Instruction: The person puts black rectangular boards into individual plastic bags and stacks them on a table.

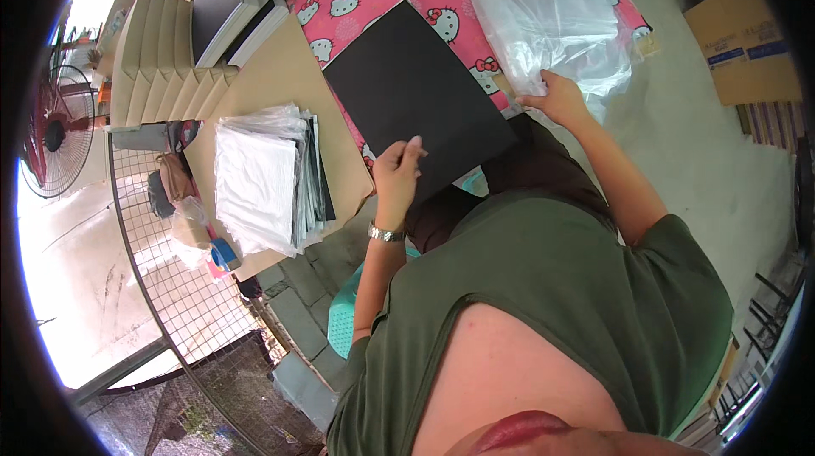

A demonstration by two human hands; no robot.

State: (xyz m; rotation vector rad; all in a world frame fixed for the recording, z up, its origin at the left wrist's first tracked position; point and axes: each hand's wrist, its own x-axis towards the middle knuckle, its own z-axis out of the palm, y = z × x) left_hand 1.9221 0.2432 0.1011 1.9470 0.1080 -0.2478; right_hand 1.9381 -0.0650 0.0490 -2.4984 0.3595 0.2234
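Note:
A large flat black book lies tilted across the near edge of the table and over my lap; its thickness is hard to make out. My left hand, with a metal watch on the wrist, is closed at its lower left edge, fingers curled and thumb up. To the right, my right hand pinches the near edge of a clear plastic bag, part of a loose, crinkled pile on the table. The fingertips of that hand are partly hidden by the plastic.
A pink patterned cloth covers the table. On the brown board at left sits a stack of plastic-wrapped items. Black-covered books and tan packets are piled beyond. A fan stands far left, a carton far right.

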